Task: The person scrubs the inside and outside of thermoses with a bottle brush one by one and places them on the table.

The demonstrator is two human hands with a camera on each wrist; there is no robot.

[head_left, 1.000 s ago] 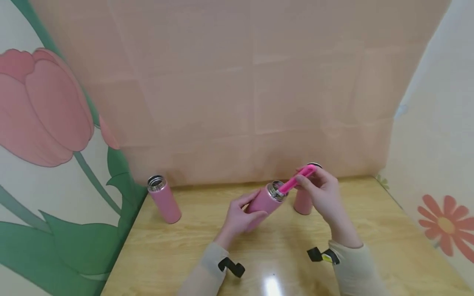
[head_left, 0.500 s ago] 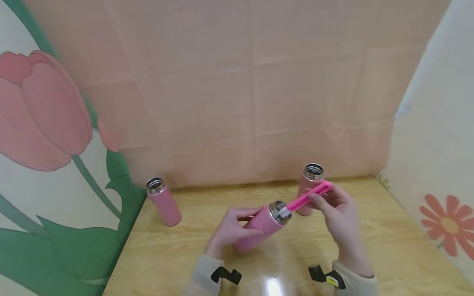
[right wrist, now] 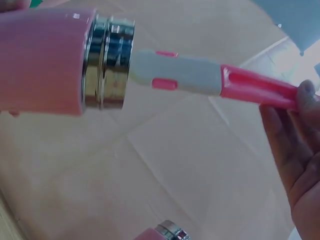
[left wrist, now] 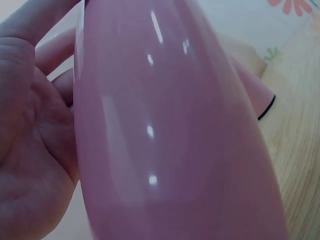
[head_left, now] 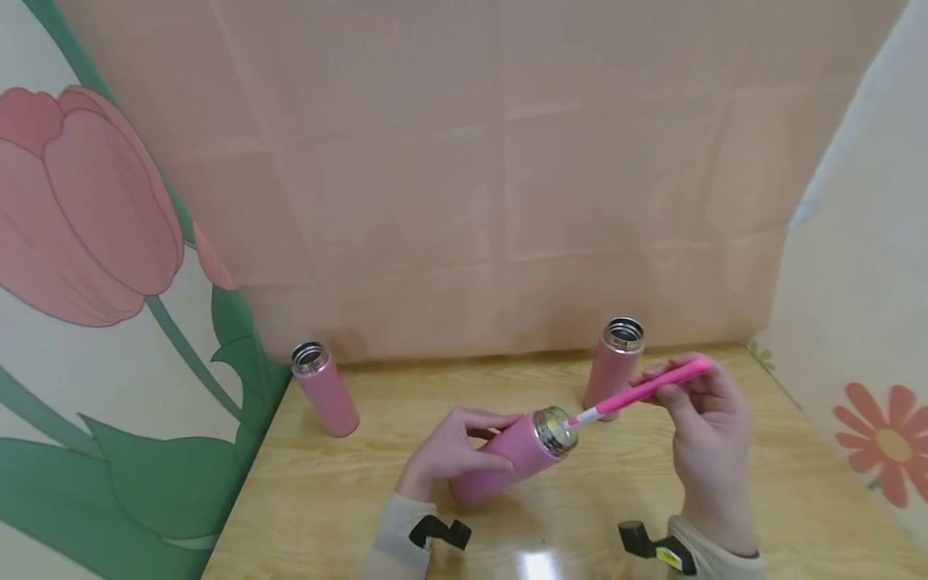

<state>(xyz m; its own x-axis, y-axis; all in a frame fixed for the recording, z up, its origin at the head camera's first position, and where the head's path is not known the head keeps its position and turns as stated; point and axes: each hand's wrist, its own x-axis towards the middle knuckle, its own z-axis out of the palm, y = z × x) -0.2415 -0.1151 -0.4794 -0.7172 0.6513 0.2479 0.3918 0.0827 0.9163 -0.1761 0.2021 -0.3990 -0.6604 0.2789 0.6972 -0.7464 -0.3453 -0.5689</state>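
Here's the bottle (head_left: 525, 451), tilted at lower centre of the head view, mouth facing right, and the left hand (head_left: 449, 447) has fingers and thumb wrapped round its body. Further right, the right hand (head_left: 714, 431) pinches the outer end of the handle (head_left: 631, 397), whose white part reaches into the shiny neck (right wrist: 107, 62). Glossy walls there: rigid, I'd judge, fairly light, a touch slippery, so a mid-body wrap looks safest. The handle looks like light, stiff plastic, best pinched at that outer end. On the table (head_left: 304, 515), a second bottle (head_left: 332, 401) stands left, a third (head_left: 607, 366) right of centre.
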